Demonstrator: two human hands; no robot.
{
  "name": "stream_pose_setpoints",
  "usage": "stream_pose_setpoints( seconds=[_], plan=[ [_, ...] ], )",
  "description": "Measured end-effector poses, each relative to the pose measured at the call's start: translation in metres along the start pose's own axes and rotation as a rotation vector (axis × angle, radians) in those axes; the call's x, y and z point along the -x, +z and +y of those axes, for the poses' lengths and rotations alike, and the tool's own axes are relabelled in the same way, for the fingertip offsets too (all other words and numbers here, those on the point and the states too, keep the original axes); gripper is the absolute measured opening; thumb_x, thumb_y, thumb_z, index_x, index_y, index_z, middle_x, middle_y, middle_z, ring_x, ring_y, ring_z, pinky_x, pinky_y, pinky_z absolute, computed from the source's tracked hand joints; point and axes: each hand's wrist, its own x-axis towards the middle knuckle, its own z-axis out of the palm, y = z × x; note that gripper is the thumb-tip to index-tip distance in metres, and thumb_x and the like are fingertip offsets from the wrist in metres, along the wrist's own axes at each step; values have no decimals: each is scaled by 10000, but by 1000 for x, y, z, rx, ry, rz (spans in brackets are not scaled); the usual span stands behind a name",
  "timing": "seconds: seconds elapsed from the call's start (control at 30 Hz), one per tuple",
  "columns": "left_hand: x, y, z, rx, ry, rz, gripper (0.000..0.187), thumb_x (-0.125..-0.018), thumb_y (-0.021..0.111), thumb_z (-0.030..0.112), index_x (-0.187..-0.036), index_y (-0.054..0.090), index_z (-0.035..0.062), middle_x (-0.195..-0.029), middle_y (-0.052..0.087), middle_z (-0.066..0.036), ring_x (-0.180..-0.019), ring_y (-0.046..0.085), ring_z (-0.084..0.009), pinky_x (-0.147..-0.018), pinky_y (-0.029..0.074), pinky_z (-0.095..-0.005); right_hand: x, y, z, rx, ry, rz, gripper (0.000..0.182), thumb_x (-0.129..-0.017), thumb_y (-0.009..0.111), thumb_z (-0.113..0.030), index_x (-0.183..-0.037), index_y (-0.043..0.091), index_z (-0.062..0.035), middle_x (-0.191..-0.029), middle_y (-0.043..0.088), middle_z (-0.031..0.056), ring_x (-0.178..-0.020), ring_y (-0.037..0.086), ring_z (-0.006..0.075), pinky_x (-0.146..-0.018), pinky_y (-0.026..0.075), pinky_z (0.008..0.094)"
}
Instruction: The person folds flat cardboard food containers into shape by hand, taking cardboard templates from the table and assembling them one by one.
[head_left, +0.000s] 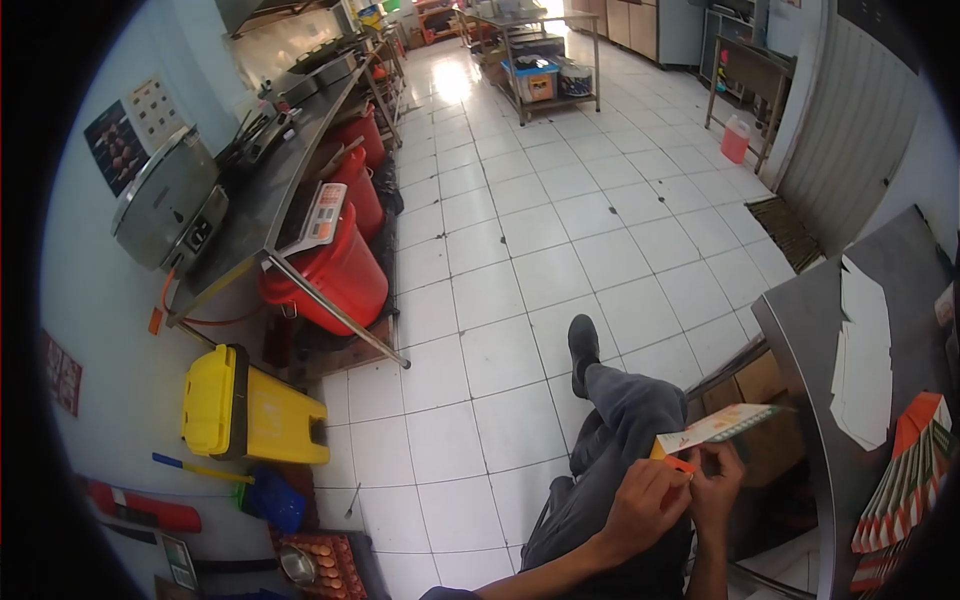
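Noted beside the grey metal-topped table [800, 310]: a white, orange and green printed card piece [715, 427]. Left hand [650, 505]: fingers narrow, pinching its orange edge. Right hand [718, 482]: fingers curled, holding its underside. On the table: white flat cardboard sheets [863, 360], overlapping orange-and-white striped card pieces [900, 485].

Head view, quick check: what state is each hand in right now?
Left hand: fingers closed, pinching the printed card near its orange part.
Right hand: fingers closed, holding the same printed card.
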Motion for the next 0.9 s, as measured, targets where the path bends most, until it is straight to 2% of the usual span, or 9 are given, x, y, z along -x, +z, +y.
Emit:
stream_pose_setpoints(
  seconds=[0.07,0.1,0.3,0.5,0.6,0.7,0.77,0.9],
  plan=[
    [0,-1,1,-3,0,-12,249,-787,820,4,-979,665,27,-958,665,-133,-896,644,-320,-815,535,-406,1,-4,1,-38,40,-6,129,-835,709,96,-946,717,31,-902,722,104,-697,635,136,-650,492,283],
    [0,-1,2,-5,-1,-18,247,-789,819,7,-981,665,28,-959,664,-130,-899,643,-318,-816,535,-407,1,-7,4,-29,47,-8,142,-819,710,102,-936,724,22,-833,712,97,-676,625,139,-640,485,289],
    [5,2,4,-9,-8,-35,225,-808,804,15,-975,655,39,-962,661,-97,-906,639,-302,-828,531,-397,-2,-10,0,107,-68,-50,136,-786,723,86,-893,687,11,-751,674,89,-631,601,149,-613,467,299],
    [11,2,4,11,-7,-35,221,-816,803,21,-969,645,44,-953,657,-83,-912,636,-300,-827,529,-390,1,-9,10,108,-31,-91,143,-778,732,68,-867,643,1,-739,654,88,-634,600,134,-605,462,299],
    [9,1,2,1,5,-10,221,-816,804,23,-972,650,46,-963,665,-86,-912,638,-301,-825,530,-390,2,-9,12,45,7,-100,107,-818,724,54,-878,652,3,-771,678,64,-650,602,124,-618,467,289],
    [2,-4,1,-34,-9,35,219,-815,807,24,-976,661,48,-981,680,-91,-915,644,-293,-823,524,-392,2,-16,8,-194,250,-146,55,-891,723,17,-899,672,-2,-814,704,44,-676,610,120,-647,474,272],
    [-2,-5,-1,-62,-12,71,221,-813,810,26,-982,669,49,-993,690,-93,-920,650,-284,-822,515,-393,-3,-27,-1,-318,391,-263,44,-935,720,-18,-949,682,-1,-848,712,44,-698,624,122,-671,488,268],
    [0,1,-6,-73,-8,126,231,-811,818,34,-991,675,52,-997,702,-91,-924,659,-269,-823,498,-393,6,-32,10,-602,568,-361,132,-994,707,-90,-1078,672,6,-935,724,79,-762,656,128,-703,516,278]
  ],
)
